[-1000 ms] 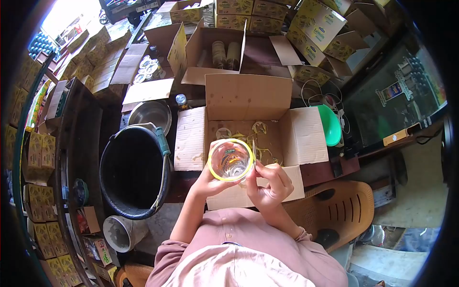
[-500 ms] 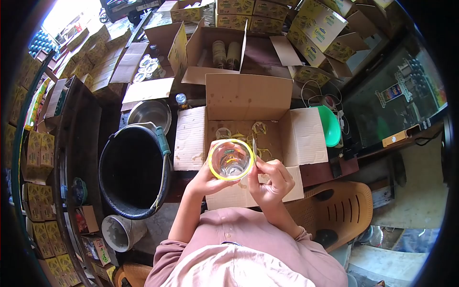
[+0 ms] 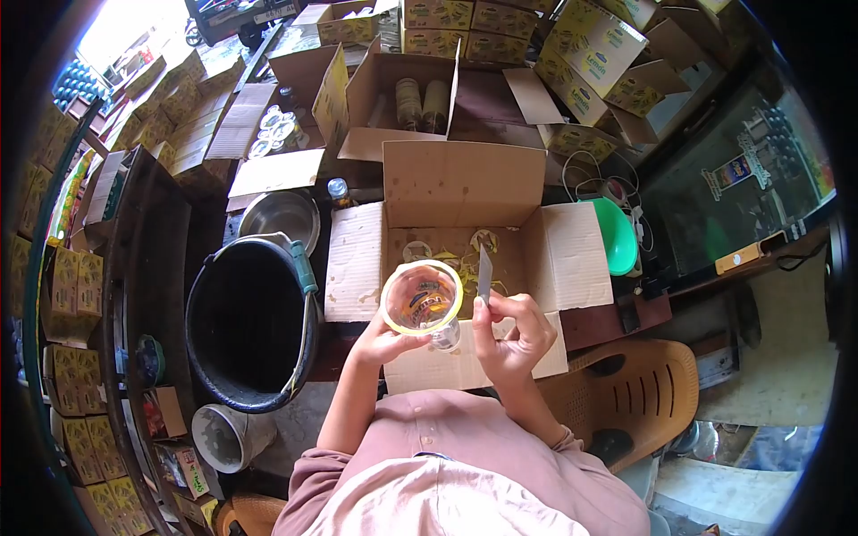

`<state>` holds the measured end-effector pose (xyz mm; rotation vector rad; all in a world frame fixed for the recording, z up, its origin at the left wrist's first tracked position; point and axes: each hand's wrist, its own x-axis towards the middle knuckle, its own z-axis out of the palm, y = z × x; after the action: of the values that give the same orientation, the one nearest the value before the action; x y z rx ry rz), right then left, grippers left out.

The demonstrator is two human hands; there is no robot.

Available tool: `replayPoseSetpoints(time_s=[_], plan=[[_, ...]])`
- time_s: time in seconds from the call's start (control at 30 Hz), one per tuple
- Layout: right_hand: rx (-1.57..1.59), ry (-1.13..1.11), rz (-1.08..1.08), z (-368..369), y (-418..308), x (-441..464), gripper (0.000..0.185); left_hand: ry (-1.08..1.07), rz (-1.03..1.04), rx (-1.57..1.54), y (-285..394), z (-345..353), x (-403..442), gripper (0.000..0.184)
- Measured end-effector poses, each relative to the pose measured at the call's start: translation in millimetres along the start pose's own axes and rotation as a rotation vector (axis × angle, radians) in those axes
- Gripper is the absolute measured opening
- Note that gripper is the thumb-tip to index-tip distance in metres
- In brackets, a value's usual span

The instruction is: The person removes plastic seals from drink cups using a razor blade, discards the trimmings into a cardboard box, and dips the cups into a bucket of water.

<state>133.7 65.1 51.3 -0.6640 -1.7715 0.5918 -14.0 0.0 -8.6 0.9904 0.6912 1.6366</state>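
My left hand (image 3: pixel 382 337) is closed around a clear plastic cup (image 3: pixel 424 304) with a yellow rim and printed side. The cup tilts, its mouth toward me, and its base points down and right. Just right of it, my right hand (image 3: pixel 513 338) pinches a thin metal blade (image 3: pixel 484 271), which stands upright and apart from the cup. Below both hands lies an open cardboard box (image 3: pixel 465 189) with its flaps spread. Yellow strips (image 3: pixel 468 263) and round lid pieces (image 3: pixel 416 252) are scattered on its bottom.
Left of the box stand a large black bucket (image 3: pixel 198 308), a metal pot (image 3: pixel 313 210) and a white pail (image 3: pixel 211 438). A green basin (image 3: pixel 618 234) is at the right, beside a brown plastic chair (image 3: pixel 675 375). Behind, another open box (image 3: pixel 368 85) holds two cylinders.
The cup has shifted slightly left and tilted, so its base now shows at lower right. My right hand has drawn the blade away from the rim.
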Motion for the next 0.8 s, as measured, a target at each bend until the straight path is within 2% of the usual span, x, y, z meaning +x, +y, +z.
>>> replayPoseSetpoints(time_s=[0.17,0.43,0.57,0.73,0.8], plan=[[0.09,-0.006,-0.03,0,-4,-5,0.013,0.037,-0.014,-0.016,-1,3,-1,0.079],[-0.013,-0.003,-0.114,-2,-5,-7,0.015,-0.004,0.028,0.172,12,14,5,0.074],[-0.023,-0.002,-0.157,-3,-4,-4,0.016,0.018,-0.044,0.129,18,20,4,0.071],[-0.031,-0.033,-0.088,-6,1,1,0.016,-0.08,-0.043,0.197,12,14,2,0.074],[-0.015,-0.019,-0.032,-5,2,0,0.014,0.029,-0.092,0.098,6,11,-3,0.075]])
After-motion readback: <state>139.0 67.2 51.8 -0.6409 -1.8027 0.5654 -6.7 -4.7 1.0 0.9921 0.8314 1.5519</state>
